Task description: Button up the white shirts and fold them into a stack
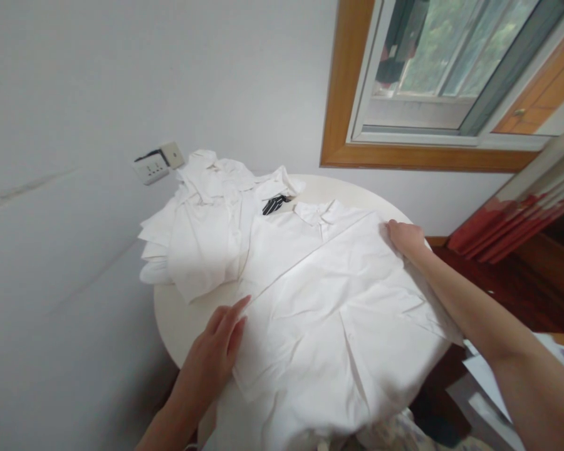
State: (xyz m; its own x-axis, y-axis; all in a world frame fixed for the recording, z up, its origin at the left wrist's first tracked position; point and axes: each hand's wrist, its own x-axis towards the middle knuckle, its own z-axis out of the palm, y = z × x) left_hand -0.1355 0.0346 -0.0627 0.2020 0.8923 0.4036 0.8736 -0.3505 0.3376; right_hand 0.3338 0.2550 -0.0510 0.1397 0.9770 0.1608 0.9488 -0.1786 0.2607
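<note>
White button-front shirt (329,300) of thin, creased cloth lies spread face up over the near half of a round cream-coloured table (178,313), collar toward the wall and hem hanging off the near rim, so most of its front is laid out flat. The left hand (216,351) rests on the shirt's left edge, open, fingers straight and together, gripping nothing; laid flat like that, it seems to pin the side of the cloth to the tabletop. The right hand (405,239) sits at the far right edge, near the shoulder, fingers bent over the fabric; whether it pinches the cloth or only presses on it I cannot tell. With the hands set well apart on opposite edges, the cloth between them appears drawn fairly smooth. Behind, a loose pile of similar white shirts (202,232) fills the table's far left, touching the spread one, with a small black-and-white striped piece (275,203) between them
</note>
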